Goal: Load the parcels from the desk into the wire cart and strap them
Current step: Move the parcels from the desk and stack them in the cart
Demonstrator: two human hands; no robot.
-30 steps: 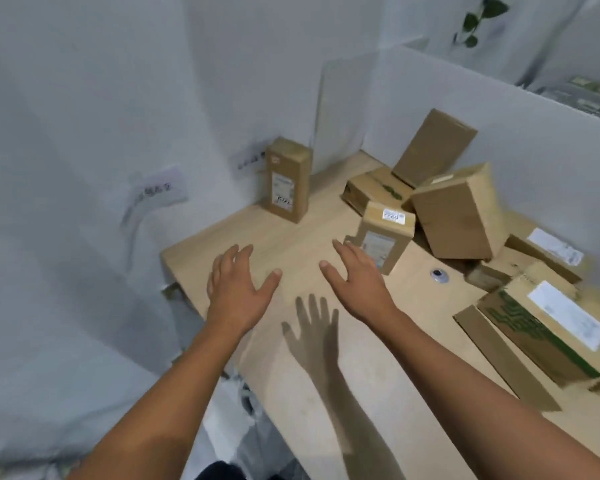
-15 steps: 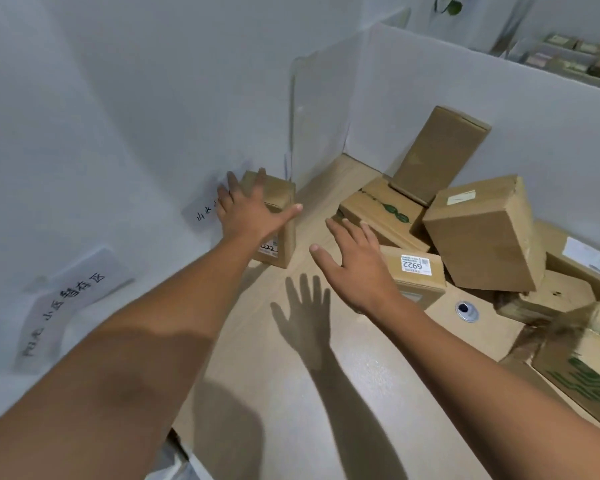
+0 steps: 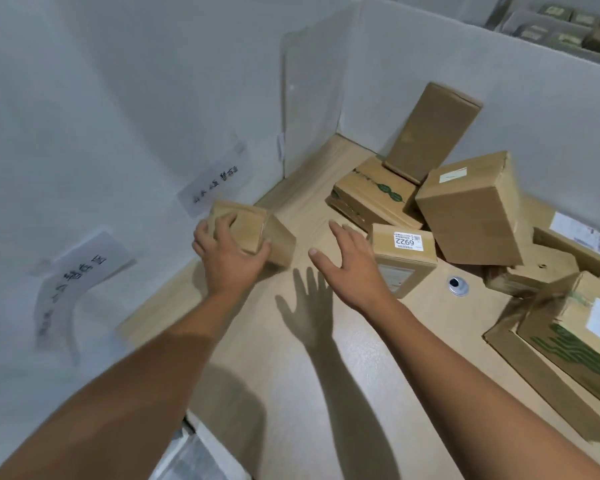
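Starting at the bottom of the frame, the near stretch of the desk is giving no sign of any loading done: the wire cart is not showing anywhere and no strap is appearing, so the job is looking to be at its very beginning, with every visible parcel sitting on or just over the desk top. Moving up to the centre left, the left hand is clamping on a small parcel, fingers curling over its top and thumb pressing its near right side, the box tilting close beside the white wall. Just right of centre, the right hand is hovering with fingers spread and holding nothing, its fingertips lying just beside the parcel labelled 6922 (whether they are touching it, I cannot tell). Farther off, in the upper right, the heap of parcels is waiting against the partition, well apart from both hands, all of it left to be carried and strapped.
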